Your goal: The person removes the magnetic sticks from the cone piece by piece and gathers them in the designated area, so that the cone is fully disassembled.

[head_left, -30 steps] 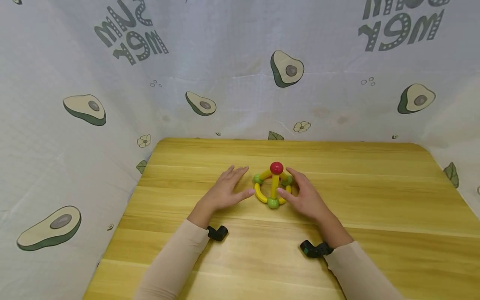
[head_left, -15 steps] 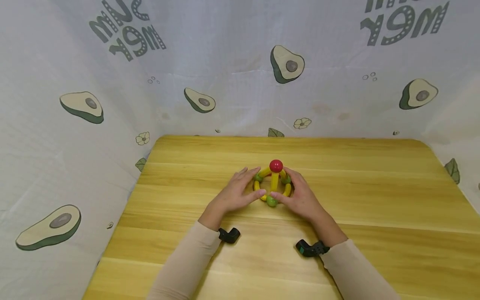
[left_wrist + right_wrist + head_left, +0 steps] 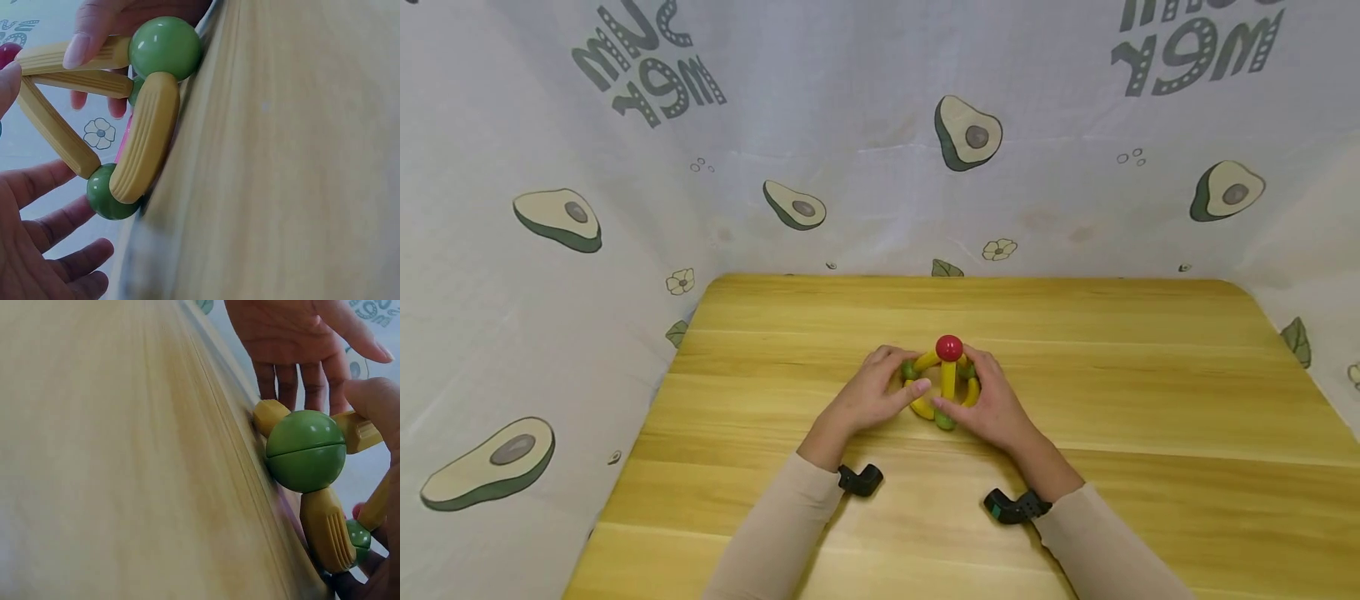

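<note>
The pyramid-shaped toy point(image 3: 948, 382) of ribbed yellow sticks point(image 3: 147, 134) and glossy green balls point(image 3: 165, 49) stands on the wood-grain table point(image 3: 775, 333), seemingly fully built to its shiny red ball point(image 3: 949, 347), not yet lifted. At nine o'clock the left hand point(image 3: 872, 393) keeps its grip spread; at three, the right hand point(image 3: 995, 408) clamps it.

The left sleeve point(image 3: 778, 525), at seven o'clock in the head view, and the right sleeve point(image 3: 1105, 542), between four and five, are plain beige and close-fitting. Near six o'clock the left camera point(image 3: 862, 480) is black, rounded and bent. The right camera point(image 3: 1009, 507), at five, matches, with a black strap point(image 3: 1038, 502) and a green patch point(image 3: 996, 510) at its nine-o'clock end.
</note>
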### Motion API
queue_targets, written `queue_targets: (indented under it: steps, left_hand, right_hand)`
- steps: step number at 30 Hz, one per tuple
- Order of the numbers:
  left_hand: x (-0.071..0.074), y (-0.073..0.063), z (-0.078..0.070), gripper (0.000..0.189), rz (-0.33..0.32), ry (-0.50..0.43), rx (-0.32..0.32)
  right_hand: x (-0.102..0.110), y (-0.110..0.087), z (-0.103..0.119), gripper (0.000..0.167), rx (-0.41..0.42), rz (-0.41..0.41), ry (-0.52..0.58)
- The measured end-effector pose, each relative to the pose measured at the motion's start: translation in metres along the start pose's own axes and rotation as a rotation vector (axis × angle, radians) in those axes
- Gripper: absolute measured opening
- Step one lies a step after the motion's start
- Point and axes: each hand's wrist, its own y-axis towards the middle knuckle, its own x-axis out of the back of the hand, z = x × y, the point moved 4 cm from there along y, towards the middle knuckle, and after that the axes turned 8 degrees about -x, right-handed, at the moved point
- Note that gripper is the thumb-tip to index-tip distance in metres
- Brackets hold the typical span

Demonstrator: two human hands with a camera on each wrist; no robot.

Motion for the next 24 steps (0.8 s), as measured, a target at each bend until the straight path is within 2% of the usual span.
queue_targets:
  steps: [6, 13, 19, 24]
  left_hand:
    - [0.002, 0.0, -0.006, 0.062, -0.047, -0.035, -0.031]
    - [0.011, -0.003, -0.03, 0.05, -0.2, -0.085, -0.151]
    - [0.019, -0.007, -0.056, 0.045, -0.297, -0.025, -0.289]
    - [0.02, -0.008, -0.065, 0.045, -0.312, 0.049, -0.321]
  right_hand:
    - [-0.002, -0.002, -0.001, 0.088, 0.07, -0.001, 0.01]
    - [-0.005, -0.003, -0.001, 0.084, 0.135, 0.017, 0.003]
    - [-0.009, -0.006, 0.005, 0.078, 0.207, 0.033, 0.005]
    - [-0.012, -0.009, 0.009, 0.078, 0.226, 0.05, 0.002]
